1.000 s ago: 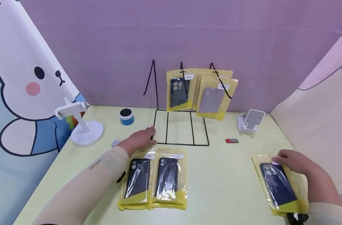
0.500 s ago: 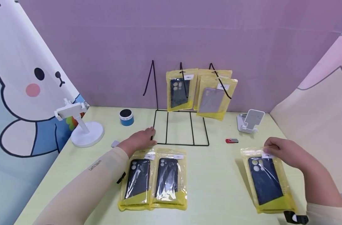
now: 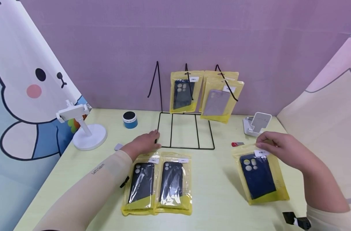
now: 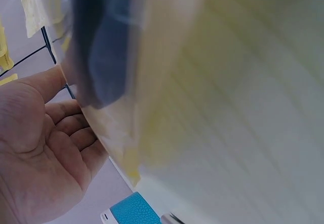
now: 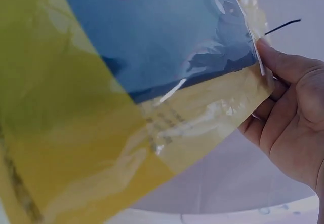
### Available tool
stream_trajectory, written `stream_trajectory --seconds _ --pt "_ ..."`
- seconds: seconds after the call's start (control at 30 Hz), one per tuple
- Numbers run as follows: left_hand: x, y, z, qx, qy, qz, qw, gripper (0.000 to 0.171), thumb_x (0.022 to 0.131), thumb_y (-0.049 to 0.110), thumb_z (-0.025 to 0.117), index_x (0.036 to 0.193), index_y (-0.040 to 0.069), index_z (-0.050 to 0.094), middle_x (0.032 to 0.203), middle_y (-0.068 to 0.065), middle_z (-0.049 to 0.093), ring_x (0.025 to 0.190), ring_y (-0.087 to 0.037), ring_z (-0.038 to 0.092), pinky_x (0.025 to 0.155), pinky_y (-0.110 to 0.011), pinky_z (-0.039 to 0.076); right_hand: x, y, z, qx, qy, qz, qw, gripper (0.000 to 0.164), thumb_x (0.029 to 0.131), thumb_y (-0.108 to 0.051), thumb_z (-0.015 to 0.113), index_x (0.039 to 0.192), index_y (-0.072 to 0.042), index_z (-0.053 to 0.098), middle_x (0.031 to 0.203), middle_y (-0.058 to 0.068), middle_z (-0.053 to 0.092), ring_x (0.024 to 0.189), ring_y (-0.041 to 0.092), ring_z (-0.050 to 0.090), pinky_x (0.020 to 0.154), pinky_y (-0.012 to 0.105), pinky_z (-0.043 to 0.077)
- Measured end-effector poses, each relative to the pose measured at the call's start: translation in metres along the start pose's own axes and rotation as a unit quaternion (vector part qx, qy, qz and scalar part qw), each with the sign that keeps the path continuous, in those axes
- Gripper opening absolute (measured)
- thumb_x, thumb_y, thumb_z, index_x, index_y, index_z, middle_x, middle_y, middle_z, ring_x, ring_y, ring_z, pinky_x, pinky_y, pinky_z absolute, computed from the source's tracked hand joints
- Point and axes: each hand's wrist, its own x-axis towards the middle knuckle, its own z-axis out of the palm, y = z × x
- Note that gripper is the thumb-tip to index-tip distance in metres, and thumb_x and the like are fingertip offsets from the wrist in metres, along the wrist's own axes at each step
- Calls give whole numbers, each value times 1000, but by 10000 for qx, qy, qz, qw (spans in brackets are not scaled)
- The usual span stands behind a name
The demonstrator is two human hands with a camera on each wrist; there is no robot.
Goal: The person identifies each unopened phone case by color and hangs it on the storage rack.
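Observation:
My right hand [image 3: 282, 147] pinches the top edge of a yellow-trimmed clear bag with a dark blue phone case [image 3: 257, 176] in it. This bag hangs tilted over the right part of the table; in the right wrist view my thumb [image 5: 283, 64] lies on its edge. My left hand [image 3: 143, 142] holds the left front corner of the black wire display rack [image 3: 187, 148], the rod running between thumb and fingers. Two bagged black phone cases [image 3: 171, 183] lie side by side below my left hand. On the rack's hooks hang a bagged dark case [image 3: 183, 96] and bagged lilac case [image 3: 217, 102].
A white phone stand [image 3: 90, 136] stands at the left, with a small blue speaker [image 3: 130, 120] near the back edge. At the right are a white folding stand [image 3: 257, 124] and a red USB stick [image 3: 237, 144]. The rack's left hook [image 3: 153, 80] carries nothing.
My right hand has lifted the bagged dark blue phone case and carried it left and toward the back. My left hand has stayed at the rack's corner.

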Motion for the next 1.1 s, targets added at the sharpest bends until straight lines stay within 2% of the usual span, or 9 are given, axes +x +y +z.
stream_trajectory --seconds 0.27,0.4,0.57,0.8,0.9,1.1 --pt "-1 0 -1 -53 -6 15 10000 71 103 43 47 157 8 19 165 -13 9 151 -32 13 123 -47 18 10 -26 -3 48 615 -901 9940 14 93 -17 68 97 -31 66 88 -16 65 81 -1 59 67 19 48" --pt "-1 0 -1 -59 -42 -54 10000 71 103 43 46 158 9 18 165 -12 8 152 -31 12 124 -46 17 19 -37 -1 142 913 -1342 9866 20 89 -10 72 95 -29 66 86 -17 63 77 -1 56 66 15 44" --pt "0 0 -1 -102 -22 -66 9999 71 102 43 47 158 9 18 165 -12 8 152 -31 13 123 -47 18 33 -49 4 445 1304 -1807 9738 26 85 -1 73 92 -25 67 82 -14 61 72 -1 50 62 15 41" --pt "0 0 -1 -95 -28 -89 9999 71 102 43 47 158 10 18 165 -11 8 152 -31 13 123 -46 18 52 -76 10 812 1684 -2005 9617 22 87 2 70 95 -19 69 86 -10 64 73 2 51 64 16 41" --pt "-1 0 -1 -106 -21 -87 9999 71 102 43 47 158 10 18 165 -11 8 152 -31 13 123 -46 18 60 -89 14 972 1704 -2079 9583 17 89 -1 69 96 -17 70 88 -6 67 77 4 54 66 16 43" --pt "-2 1 -1 -128 9 -53 9999 70 103 42 47 157 9 18 165 -12 9 152 -32 13 123 -47 18 76 -110 20 936 1757 -2178 9555 11 92 -6 67 97 -16 70 89 -7 67 77 4 55 66 19 45"
